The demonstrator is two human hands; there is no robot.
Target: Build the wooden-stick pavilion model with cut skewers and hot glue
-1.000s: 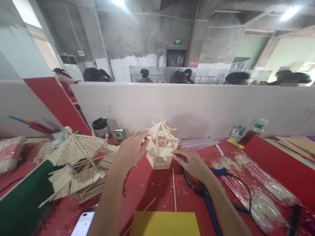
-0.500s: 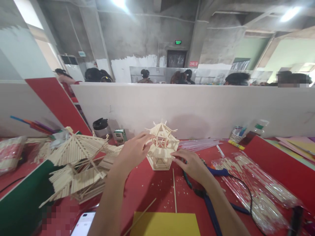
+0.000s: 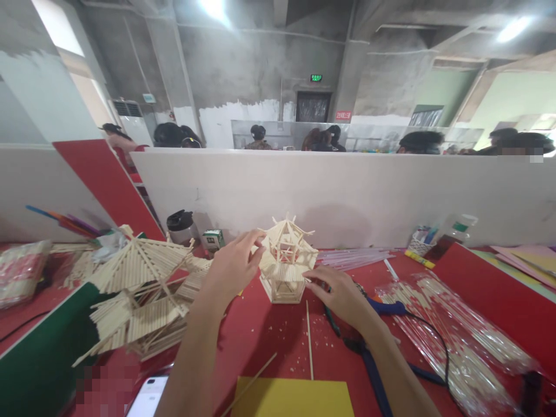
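Note:
A small pavilion model (image 3: 286, 260) built of thin wooden sticks stands on the red table (image 3: 260, 336). My left hand (image 3: 234, 265) touches its upper roof on the left side with the fingertips. My right hand (image 3: 341, 292) rests on the table with its fingertips against the model's lower tier on the right. Neither hand lifts the model. A loose wooden stick (image 3: 309, 339) lies on the table in front of the model.
A larger stick pavilion (image 3: 139, 289) lies tilted at the left. Bags of sticks (image 3: 456, 336), blue-handled pliers (image 3: 369, 359) and a black cable lie at the right. A yellow sheet (image 3: 291, 397) and a phone (image 3: 147, 397) lie near me. A white partition (image 3: 347, 191) stands behind, with people beyond.
My left fingertips shifted slightly along the small model's roof; my right hand stayed at its base. The view moved a little.

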